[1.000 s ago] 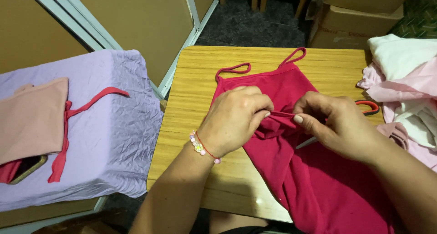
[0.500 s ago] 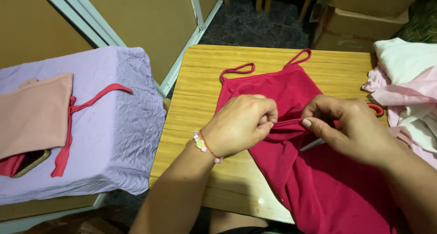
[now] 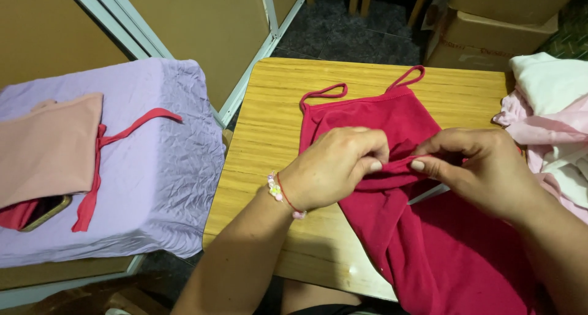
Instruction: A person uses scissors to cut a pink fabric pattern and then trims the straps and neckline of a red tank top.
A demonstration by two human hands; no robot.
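A crimson strappy top [image 3: 392,125] lies on the wooden table [image 3: 275,107], its lower part hanging over the near edge. The left hand [image 3: 334,168] and right hand [image 3: 484,168] each hold a closed grip on a raised fold of the top at mid-table. A heap of pale pink and white clothes [image 3: 551,113] crowds the right edge. To the left, across a narrow gap, a lilac-covered surface [image 3: 159,168] carries a folded peach garment [image 3: 46,146]. Bare tabletop shows left of the top.
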